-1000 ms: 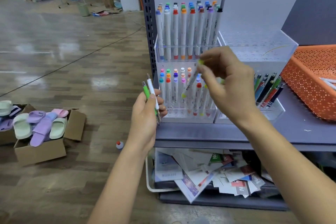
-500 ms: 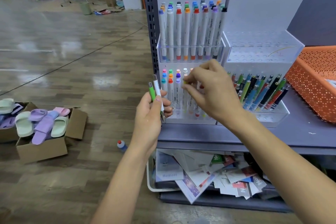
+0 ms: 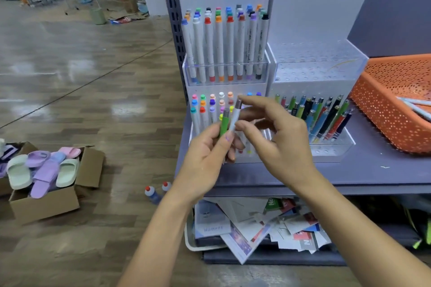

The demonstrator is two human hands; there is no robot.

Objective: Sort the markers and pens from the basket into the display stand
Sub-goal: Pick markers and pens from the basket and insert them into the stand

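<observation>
My left hand (image 3: 205, 158) grips a green pen (image 3: 224, 123) upright in front of the clear display stand (image 3: 265, 70). Beside it stands a white pen (image 3: 235, 116), pinched by my right hand (image 3: 277, 144) while the left hand's fingers still touch its lower end. The stand's left tiers are filled with white markers with coloured caps (image 3: 224, 46). Its lower right tray holds several coloured pens (image 3: 326, 116). The orange basket (image 3: 382, 109) sits on the shelf at the right with a few white markers (image 3: 417, 106) inside.
The grey shelf top (image 3: 373, 170) carries the stand and basket. Below it a bin of leaflets (image 3: 256, 228) juts out. On the wooden floor lie two small bottles (image 3: 155, 192) and a cardboard box of slippers (image 3: 44, 179) at the left.
My right hand has let go of the yellow-green capped marker in the stand's lower left tier and moved to the white pen in my left hand. My left hand has risen closer to the stand.
</observation>
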